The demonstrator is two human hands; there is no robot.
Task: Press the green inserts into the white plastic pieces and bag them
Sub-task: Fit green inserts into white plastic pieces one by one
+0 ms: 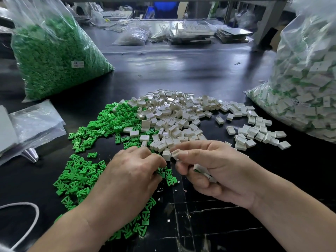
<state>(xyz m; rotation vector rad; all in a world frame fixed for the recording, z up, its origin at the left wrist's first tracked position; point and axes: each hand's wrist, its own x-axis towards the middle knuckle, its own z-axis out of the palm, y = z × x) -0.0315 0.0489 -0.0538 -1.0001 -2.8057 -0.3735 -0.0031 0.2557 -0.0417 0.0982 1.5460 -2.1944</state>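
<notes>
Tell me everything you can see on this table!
inserts: many, green, loose pile, left of centre
white pieces: many, white, loose pile, centre
insert bag: one, clear, full of green, far left
finished bag: one, clear, white and green inside, right
empty bags: a few, clear, left edge
cord: one, white, bottom left
table: one, black
left hand: fingertips in the inserts
right hand: pinches a white piece, more in its palm

Glossy black worktable (181, 66) runs beneath a grey metal frame (269, 17).
</notes>
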